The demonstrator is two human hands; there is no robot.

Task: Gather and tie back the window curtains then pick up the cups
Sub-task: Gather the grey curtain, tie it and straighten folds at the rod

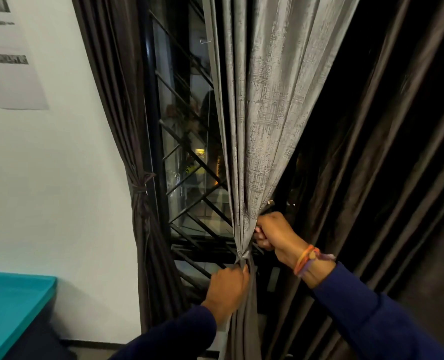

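Low in the centre of the frame, the grey curtain (257, 120) is bunched to a narrow waist where a knot (243, 254) is forming. The right hand (274, 233) has its grip closed on the gathered folds just above; the left hand (228, 287) pinches the tail below. Pull both ends evenly, keeping folds tight. The dark curtain (140, 193) at left is already tied; no cups are visible.

Light: indoor, moderate; white wall (60, 190) evenly bright.
Shadows: dark curtain (384, 152) folds nearly black.
Window (189, 152): night outside, faint reflections.
Distortion: wide-angle bending at edges.
Focus: slightly soft.
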